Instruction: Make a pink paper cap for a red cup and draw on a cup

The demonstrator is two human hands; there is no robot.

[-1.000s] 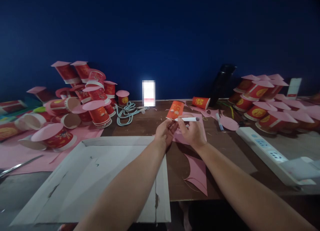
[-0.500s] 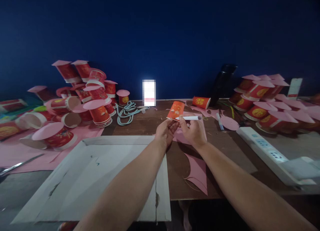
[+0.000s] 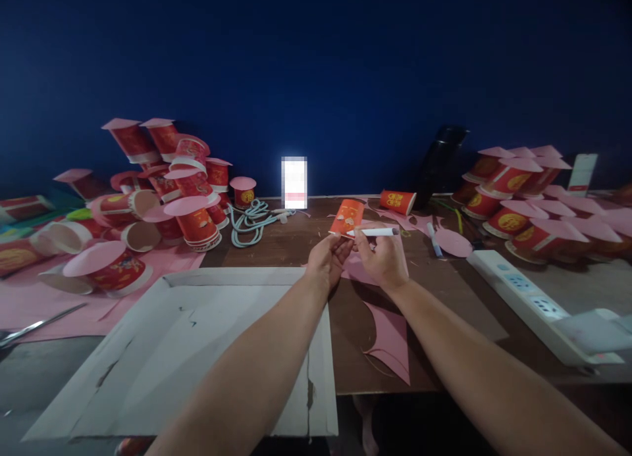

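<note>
A red paper cup (image 3: 348,217) with a printed pattern is tilted over the middle of the table, its rim end toward me. My left hand (image 3: 328,261) is closed on that rim end from below. In my right hand (image 3: 381,256) a white marker (image 3: 378,232) is gripped, its tip pointing left at the cup's lower edge; I cannot tell if it touches. Below my right hand lies pink paper (image 3: 359,272). A pink paper offcut (image 3: 392,343) with a curved edge rests nearer the table's front.
Red cups with pink discs pile up at left (image 3: 195,222) and right (image 3: 518,179). A white board (image 3: 197,351), scissors (image 3: 42,324), coiled cable (image 3: 249,222), bright phone (image 3: 294,183), lying cup (image 3: 397,201), dark bottle (image 3: 439,160), second marker (image 3: 434,240) and power strip (image 3: 518,304) surround my hands.
Almost nothing differs. Both hands keep the cup and marker in nearly the same place, with only a very slight shift of the marker and right hand.
</note>
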